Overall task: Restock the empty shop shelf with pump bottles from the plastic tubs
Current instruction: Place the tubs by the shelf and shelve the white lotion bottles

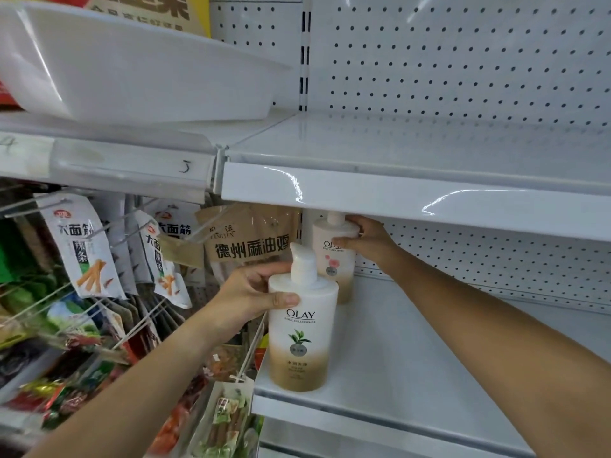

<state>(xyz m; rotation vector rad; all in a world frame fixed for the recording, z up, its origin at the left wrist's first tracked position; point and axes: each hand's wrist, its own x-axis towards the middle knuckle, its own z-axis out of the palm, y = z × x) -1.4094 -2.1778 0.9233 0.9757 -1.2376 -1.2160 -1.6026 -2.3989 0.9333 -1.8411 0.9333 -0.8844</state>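
- Left hand [254,292], at the centre of the frame, is curled round the shoulder of the front pump bottle [302,338], thumb across its face.
- That bottle is stood upright at the front left corner of the lower shelf [413,375].
- Right hand [367,241] is clasped on the top of the rear pump bottle [334,259], just under the lip of the upper shelf [413,140].
- The rear bottle is set upright farther back on the lower shelf, partly hidden by the front one; whether they touch cannot be told.
- A white plastic tub [148,71] is seen tilted at the upper left.
- Snack packets [82,249] are hung on hooks at the left.
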